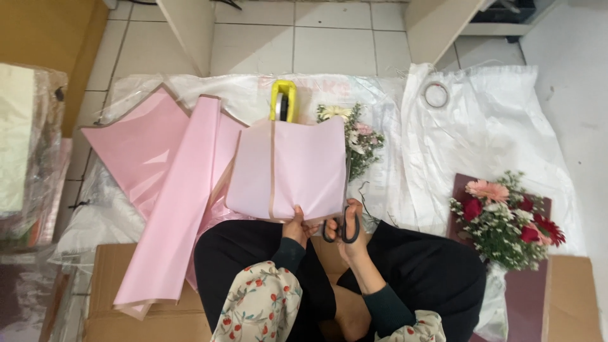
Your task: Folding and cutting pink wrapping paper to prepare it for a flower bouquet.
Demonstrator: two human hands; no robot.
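The left hand (295,225) pinches the lower edge of a folded pale pink wrapping sheet (288,168) held above the lap. The right hand (347,235), fingers through black-handled scissors (342,229), cuts beside it. Pink paper sheets (171,190) lie on the floor's left.

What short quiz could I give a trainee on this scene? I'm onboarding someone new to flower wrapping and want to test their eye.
1. True or false: the right hand holds black-handled scissors.
2. What does the left hand grip?
A. a yellow tape dispenser
B. the lower edge of a pink wrapping sheet
C. a flower stem
3. Fill in: the finished bouquet of red and pink flowers lies to the person's ____ side.

Key:
1. True.
2. B: the pink wrapping sheet; the yellow tape dispenser stands on the floor beyond it.
3. Right.
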